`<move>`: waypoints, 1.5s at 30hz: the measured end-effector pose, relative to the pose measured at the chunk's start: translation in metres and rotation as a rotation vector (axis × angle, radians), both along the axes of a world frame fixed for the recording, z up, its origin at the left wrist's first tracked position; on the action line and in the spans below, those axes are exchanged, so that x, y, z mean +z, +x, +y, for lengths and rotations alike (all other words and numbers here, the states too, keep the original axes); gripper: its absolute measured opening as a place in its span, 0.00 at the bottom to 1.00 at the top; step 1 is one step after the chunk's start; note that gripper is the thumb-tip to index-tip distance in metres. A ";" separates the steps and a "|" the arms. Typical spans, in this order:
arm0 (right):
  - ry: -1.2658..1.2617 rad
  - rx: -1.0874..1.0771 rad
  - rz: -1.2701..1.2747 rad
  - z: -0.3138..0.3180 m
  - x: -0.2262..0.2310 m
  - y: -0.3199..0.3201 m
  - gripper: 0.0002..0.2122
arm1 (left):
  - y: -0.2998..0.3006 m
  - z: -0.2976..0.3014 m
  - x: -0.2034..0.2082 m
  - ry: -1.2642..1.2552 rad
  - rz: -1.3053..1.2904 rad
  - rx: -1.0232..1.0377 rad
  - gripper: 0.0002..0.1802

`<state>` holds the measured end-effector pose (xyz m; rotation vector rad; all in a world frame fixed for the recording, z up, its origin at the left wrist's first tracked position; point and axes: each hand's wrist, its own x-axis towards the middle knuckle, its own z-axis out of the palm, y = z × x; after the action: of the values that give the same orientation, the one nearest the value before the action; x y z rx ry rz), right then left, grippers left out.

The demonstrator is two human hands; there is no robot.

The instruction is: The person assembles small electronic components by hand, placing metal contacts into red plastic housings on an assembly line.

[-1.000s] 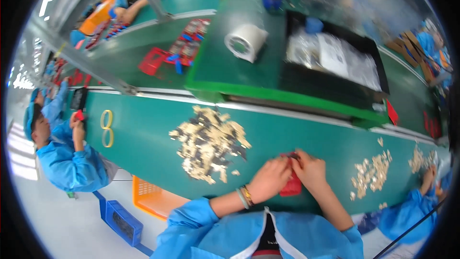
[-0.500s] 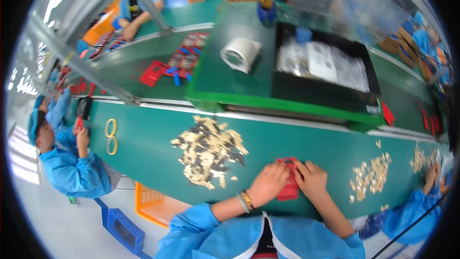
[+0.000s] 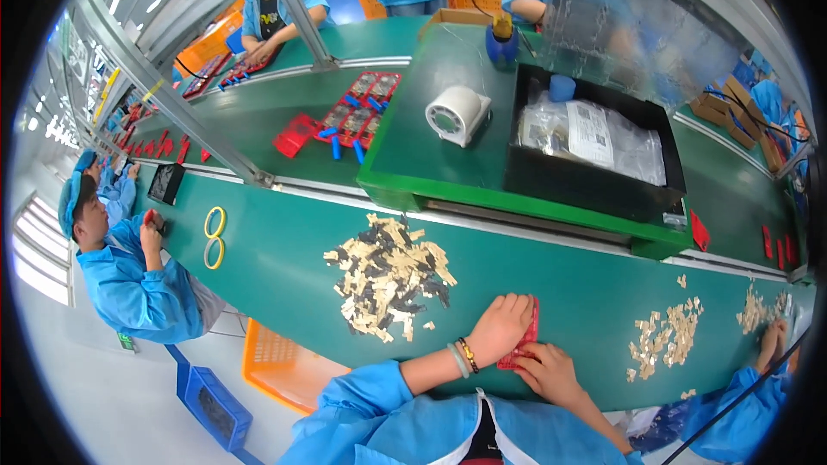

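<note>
On the green table in front of me lies a flat red plastic case [image 3: 520, 350], tilted with its top end to the right. My left hand [image 3: 501, 327], with bracelets at the wrist, covers much of it, the fingers bent together over its upper part. My right hand [image 3: 548, 372] grips the lower right side, thumb and fingers on the edge. Both hands hide parts of the case. To the left of my hands is a loose pile of small cream and black pieces [image 3: 388, 275]. A scattered group of small cream pieces [image 3: 668, 336] lies to the right.
Beyond the table edge stands a raised green platform [image 3: 413, 168] with a white fan-like device [image 3: 457, 114] and a black bin [image 3: 594, 194] of bagged parts. Two yellow tape rolls [image 3: 214, 237] lie left. Co-workers sit at both sides. An orange crate [image 3: 289, 370] is below the table.
My right hand has moved from the case's upper part down to its lower right side. The left hand has shifted toward the upper end. The case is now tilted, and the whole view has shifted.
</note>
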<state>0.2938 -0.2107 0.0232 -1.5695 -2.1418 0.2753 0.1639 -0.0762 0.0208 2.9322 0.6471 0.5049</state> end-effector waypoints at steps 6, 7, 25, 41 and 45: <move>-0.005 -0.004 0.070 0.001 0.000 -0.004 0.10 | 0.001 -0.008 0.001 0.205 0.140 0.006 0.27; -0.003 -0.012 0.075 0.001 0.000 -0.004 0.10 | 0.002 -0.009 0.000 0.226 0.192 -0.005 0.27; 0.265 -0.579 0.026 0.167 -0.018 0.045 0.20 | -0.111 0.161 -0.025 0.221 -0.042 0.626 0.07; -0.081 -1.152 -0.189 -0.008 -0.039 0.275 0.26 | -0.137 0.157 0.006 0.010 -0.096 0.510 0.04; -0.239 -0.967 -0.302 -0.014 -0.031 0.207 0.30 | -0.153 0.139 0.008 -0.448 -0.352 0.555 0.05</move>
<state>0.5006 -0.2244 -0.0077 -2.6983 -1.3078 -0.0436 0.0105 0.0633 0.0289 2.1562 1.3195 0.7753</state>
